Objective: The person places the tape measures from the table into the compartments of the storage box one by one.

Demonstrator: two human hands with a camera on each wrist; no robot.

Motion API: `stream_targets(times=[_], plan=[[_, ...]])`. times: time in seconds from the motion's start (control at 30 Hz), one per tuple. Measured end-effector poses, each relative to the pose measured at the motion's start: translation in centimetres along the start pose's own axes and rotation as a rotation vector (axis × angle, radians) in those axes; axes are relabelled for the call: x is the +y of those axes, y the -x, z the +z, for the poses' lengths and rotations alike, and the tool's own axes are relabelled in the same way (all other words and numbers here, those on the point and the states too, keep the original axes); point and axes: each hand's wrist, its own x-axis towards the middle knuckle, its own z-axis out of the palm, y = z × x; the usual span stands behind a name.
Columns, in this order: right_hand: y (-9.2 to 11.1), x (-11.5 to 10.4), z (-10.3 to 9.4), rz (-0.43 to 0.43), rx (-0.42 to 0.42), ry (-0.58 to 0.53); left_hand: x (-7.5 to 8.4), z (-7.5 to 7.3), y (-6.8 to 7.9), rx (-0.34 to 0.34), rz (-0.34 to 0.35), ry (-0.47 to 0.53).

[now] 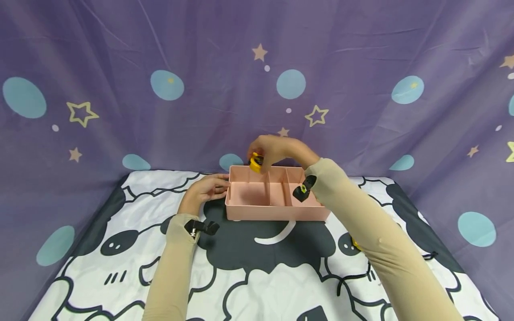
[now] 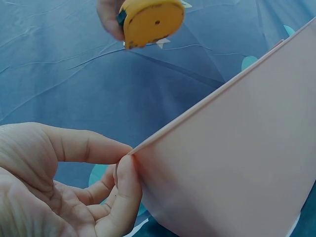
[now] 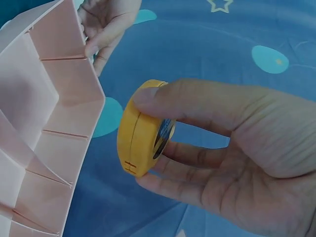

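Observation:
My right hand (image 1: 274,149) holds a yellow tape measure (image 1: 255,163) above the back left part of a pink divided box (image 1: 277,214). In the right wrist view, thumb and fingers grip the tape measure (image 3: 136,136) by its case, apart from the box wall. My left hand (image 1: 206,189) is at the box's left end. Seen from the left wrist, its thumb and a finger (image 2: 84,145) pinch a corner of the box's rim (image 2: 217,94). Thin dividers split the box into compartments; the right end is partly hidden behind my right sleeve.
Something small and yellow (image 1: 355,244) peeks out beside my right sleeve, mostly hidden. A white and dark cartoon-print cloth (image 1: 249,285) covers the table. Behind the box hangs a purple curtain (image 1: 217,89) with stars and blue ovals.

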Motion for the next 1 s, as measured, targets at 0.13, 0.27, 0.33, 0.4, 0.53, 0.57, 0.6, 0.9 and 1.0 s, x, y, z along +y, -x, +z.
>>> stream_targets(times=[0.13,0.27,0.33,0.4,0.53,0.57,0.6,0.9,1.0], plan=[[-0.9,0.0,0.1,0.013,-0.005,0.01,0.2,0.2,-0.1,0.017,-0.005,-0.003],[-1.8,0.0,0.4,0.044,-0.028,0.024,0.2,0.2,-0.2,0.028,-0.012,-0.005],[-2.3,0.0,0.6,0.06,-0.046,0.045,0.2,0.1,-0.2,0.025,-0.011,-0.005],[-2.8,0.0,0.7,0.078,-0.062,0.074,0.2,0.1,-0.2,0.026,-0.008,-0.005],[-3.7,-0.1,1.1,0.117,-0.078,0.112,0.1,0.3,-0.1,0.031,-0.005,0.002],[-3.8,-0.1,1.2,0.127,-0.08,0.116,0.1,0.3,-0.1,0.033,-0.005,0.003],[-4.0,-0.2,1.3,0.137,-0.082,0.116,0.1,0.3,-0.1,0.034,-0.005,0.005],[-4.9,0.1,2.6,0.211,-0.13,0.07,0.1,0.3,-0.1,0.045,-0.008,0.014],[-5.2,0.2,3.0,0.244,-0.139,0.039,0.1,0.2,-0.1,0.038,-0.008,0.014]])
